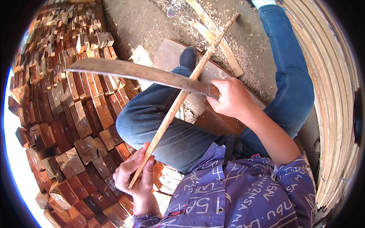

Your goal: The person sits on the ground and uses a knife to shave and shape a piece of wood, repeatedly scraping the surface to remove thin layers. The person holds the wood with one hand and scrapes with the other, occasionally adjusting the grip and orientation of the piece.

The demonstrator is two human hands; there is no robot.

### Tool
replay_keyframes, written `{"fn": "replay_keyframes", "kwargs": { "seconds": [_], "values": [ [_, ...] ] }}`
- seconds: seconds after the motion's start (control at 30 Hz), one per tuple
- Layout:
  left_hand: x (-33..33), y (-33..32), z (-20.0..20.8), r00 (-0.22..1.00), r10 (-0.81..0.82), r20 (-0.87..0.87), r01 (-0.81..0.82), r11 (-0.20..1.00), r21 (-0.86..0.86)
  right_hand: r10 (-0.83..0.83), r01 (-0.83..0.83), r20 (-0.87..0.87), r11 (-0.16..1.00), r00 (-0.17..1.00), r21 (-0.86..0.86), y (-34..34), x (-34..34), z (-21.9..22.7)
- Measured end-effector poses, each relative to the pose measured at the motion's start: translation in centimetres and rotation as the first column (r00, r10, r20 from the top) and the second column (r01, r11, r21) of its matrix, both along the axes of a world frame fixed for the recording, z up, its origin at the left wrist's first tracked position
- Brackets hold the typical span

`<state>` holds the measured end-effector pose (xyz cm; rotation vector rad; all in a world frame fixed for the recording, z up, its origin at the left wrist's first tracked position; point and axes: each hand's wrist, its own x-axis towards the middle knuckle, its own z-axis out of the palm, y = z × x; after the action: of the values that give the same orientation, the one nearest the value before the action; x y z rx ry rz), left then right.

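Note:
My left hand (131, 176) is closed round the near end of a long, thin wooden stick (169, 117), which slants up and away to the right. In my right hand (230, 97) is the short handle of a machete (133, 73), its broad, worn blade pointing left. The blade lies across the stick around its middle, close to the handle; whether the two touch I cannot tell. Pale, freshly shaved patches show along the stick. Its far end reaches over some split wood pieces on the ground.
Stacked cut timber blocks (80, 117) fill the left side. Long bent wooden strips (330, 87) stand along the right. Split wood pieces (224, 47) and shavings litter the ground ahead, beside a flat board (171, 51). My jeans-clad legs spread around the work, one foot on the board.

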<state>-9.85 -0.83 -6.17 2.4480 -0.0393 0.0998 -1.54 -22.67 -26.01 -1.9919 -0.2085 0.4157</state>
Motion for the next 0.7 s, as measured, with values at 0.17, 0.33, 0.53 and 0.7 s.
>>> {"fn": "replay_keyframes", "kwargs": {
  "seconds": [0.17, 0.33, 0.53, 0.7],
  "values": [
    [3.8, 0.3, 2.1, 0.751, -0.656, -0.077, 0.645, 0.703, 0.3, -0.103, 0.107, -0.136, 0.994, 0.985, 0.024, -4.4, -1.0, -0.3],
    [5.2, -0.6, 3.2, 0.598, -0.788, -0.148, 0.759, 0.496, 0.422, -0.033, 0.034, -0.064, 0.999, 0.997, 0.003, -4.9, -0.4, 4.3],
    [5.8, -1.0, 3.8, 0.53, -0.834, -0.156, 0.787, 0.415, 0.456, -0.052, 0.053, 0.025, 0.997, 0.998, -0.052, -2.9, -1.2, 0.6],
    [5.0, -1.2, 2.9, 0.467, -0.86, -0.206, 0.838, 0.357, 0.412, -0.27, 0.224, -0.242, 0.954, 0.932, -0.201, -5.6, 0.1, -4.3]
  ]
}}
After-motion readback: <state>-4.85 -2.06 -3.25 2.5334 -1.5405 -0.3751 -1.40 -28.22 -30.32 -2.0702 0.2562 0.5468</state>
